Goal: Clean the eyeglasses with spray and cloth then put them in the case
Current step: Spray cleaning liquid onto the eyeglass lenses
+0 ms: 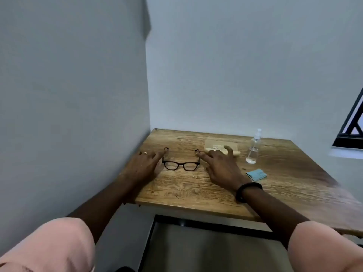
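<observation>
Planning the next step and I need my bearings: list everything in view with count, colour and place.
eyeglasses: one, dark frame, arms unfolded, on the table between the hands
case: one, light tan, far side of the table, partly behind the right hand
spray bottle: one, clear, upright, right of the case
cloth: one, blue, folded, on the near side of the bottle
table: one, brown wood, in the wall corner
window: one, dark frame, right edge
wristband: one, black, right wrist
left hand: fingers straight, index fingertip at one arm tip
right hand: fingers straight, index fingertip at the other arm tip
</observation>
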Tool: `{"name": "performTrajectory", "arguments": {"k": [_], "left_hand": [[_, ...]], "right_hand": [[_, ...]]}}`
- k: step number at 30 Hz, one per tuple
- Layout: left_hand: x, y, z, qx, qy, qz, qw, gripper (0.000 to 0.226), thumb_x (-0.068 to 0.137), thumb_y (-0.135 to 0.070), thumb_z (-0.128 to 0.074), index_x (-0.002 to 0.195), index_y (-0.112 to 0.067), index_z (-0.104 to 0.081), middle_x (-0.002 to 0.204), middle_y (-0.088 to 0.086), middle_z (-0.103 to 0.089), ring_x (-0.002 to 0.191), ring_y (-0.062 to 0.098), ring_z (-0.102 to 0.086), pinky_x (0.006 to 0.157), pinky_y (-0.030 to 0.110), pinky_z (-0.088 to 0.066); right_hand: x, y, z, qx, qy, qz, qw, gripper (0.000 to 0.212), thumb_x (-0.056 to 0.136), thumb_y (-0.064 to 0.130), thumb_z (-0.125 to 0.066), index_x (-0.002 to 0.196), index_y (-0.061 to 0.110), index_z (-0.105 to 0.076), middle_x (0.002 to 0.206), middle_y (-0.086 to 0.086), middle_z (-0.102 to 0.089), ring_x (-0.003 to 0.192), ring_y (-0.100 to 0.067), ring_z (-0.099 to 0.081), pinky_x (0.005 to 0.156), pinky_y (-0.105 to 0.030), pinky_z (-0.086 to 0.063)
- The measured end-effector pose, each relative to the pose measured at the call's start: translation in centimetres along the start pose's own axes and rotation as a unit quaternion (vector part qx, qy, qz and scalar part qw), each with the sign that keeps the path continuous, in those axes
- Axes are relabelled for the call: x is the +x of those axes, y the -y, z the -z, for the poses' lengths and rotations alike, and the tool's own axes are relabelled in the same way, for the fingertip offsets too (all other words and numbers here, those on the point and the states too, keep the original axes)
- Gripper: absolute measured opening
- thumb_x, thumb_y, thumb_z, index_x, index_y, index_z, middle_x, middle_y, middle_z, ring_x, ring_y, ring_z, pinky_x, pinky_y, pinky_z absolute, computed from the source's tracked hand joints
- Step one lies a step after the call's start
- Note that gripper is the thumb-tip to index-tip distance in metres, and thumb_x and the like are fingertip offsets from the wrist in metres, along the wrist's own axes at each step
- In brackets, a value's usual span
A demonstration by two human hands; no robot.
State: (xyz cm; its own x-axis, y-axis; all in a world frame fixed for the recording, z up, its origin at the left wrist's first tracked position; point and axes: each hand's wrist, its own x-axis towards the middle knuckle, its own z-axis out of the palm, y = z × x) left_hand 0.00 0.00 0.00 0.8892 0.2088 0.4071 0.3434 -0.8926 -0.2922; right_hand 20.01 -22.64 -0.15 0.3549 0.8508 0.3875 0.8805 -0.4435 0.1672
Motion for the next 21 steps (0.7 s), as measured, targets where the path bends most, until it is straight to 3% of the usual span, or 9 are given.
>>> {"name": "performTrajectory", "arguments": {"k": [2,5,10,15,18,21], "left_hand": [[-0.3,0.2,0.3,-0.021,0.027,-0.007,0.999,0.063,0.098,-0.019,-0.054,0.157,-0.028,-0.034,0.13,0.009,-0.066,0.101,0.035,-0.068,0.085,0.042,-0.05],[-0.3,-0.4,0.0,-0.067,-0.007,0.007,0.998,0.053,0.097,-0.022,-0.058,0.149,-0.029,-0.051,0.131,0.007,-0.069,0.099,0.032,-0.071,0.074,0.038,-0.055],[1.4,-1.4,-0.3,-0.07,-0.011,-0.003,0.998,0.043,0.092,-0.022,-0.063,0.135,-0.021,-0.064,0.117,0.006,-0.074,0.093,0.03,-0.071,0.068,0.041,-0.059],[4.0,-0.3,0.5,-0.091,-0.1,-0.031,0.99,0.046,0.073,0.005,-0.077,0.115,-0.013,-0.075,0.089,0.011,-0.076,0.072,0.034,-0.072,0.054,0.035,-0.058],[5.8,-0.5,3.0,-0.108,-0.181,-0.038,0.977,0.035,0.073,0.004,-0.081,0.104,-0.013,-0.078,0.082,0.005,-0.076,0.067,0.028,-0.072,0.051,0.027,-0.049],[8.0,-0.8,4.9,-0.151,-0.229,-0.042,0.961,0.024,0.083,-0.004,-0.079,0.105,-0.014,-0.076,0.082,0.005,-0.076,0.071,0.03,-0.072,0.054,0.03,-0.051]], "right_hand": [[0.0,0.4,0.1,0.009,0.023,0.004,1.0,0.05,0.101,0.035,-0.047,0.149,0.041,-0.036,0.131,0.003,-0.062,0.124,-0.019,-0.056,0.115,-0.055,-0.011],[0.5,0.9,-0.4,0.017,0.033,-0.004,0.999,0.05,0.102,0.035,-0.046,0.15,0.04,-0.034,0.135,0.005,-0.061,0.128,-0.018,-0.054,0.116,-0.056,-0.01],[1.0,0.9,-0.5,0.025,0.015,-0.007,1.0,0.034,0.101,0.031,-0.052,0.134,0.034,-0.058,0.128,0.008,-0.067,0.123,-0.019,-0.057,0.116,-0.056,-0.013],[1.4,-1.2,0.7,0.026,-0.087,-0.002,0.996,0.024,0.096,0.029,-0.061,0.118,0.036,-0.068,0.107,0.012,-0.074,0.104,-0.018,-0.063,0.109,-0.051,-0.017],[2.0,-3.0,2.6,0.03,-0.156,-0.011,0.987,0.022,0.094,0.025,-0.06,0.11,0.036,-0.069,0.096,0.014,-0.073,0.095,-0.016,-0.065,0.107,-0.049,-0.02],[2.8,-4.8,5.0,0.037,-0.202,-0.028,0.978,0.025,0.096,0.029,-0.047,0.106,0.035,-0.069,0.091,0.014,-0.072,0.091,-0.016,-0.065,0.106,-0.048,-0.021]]}}
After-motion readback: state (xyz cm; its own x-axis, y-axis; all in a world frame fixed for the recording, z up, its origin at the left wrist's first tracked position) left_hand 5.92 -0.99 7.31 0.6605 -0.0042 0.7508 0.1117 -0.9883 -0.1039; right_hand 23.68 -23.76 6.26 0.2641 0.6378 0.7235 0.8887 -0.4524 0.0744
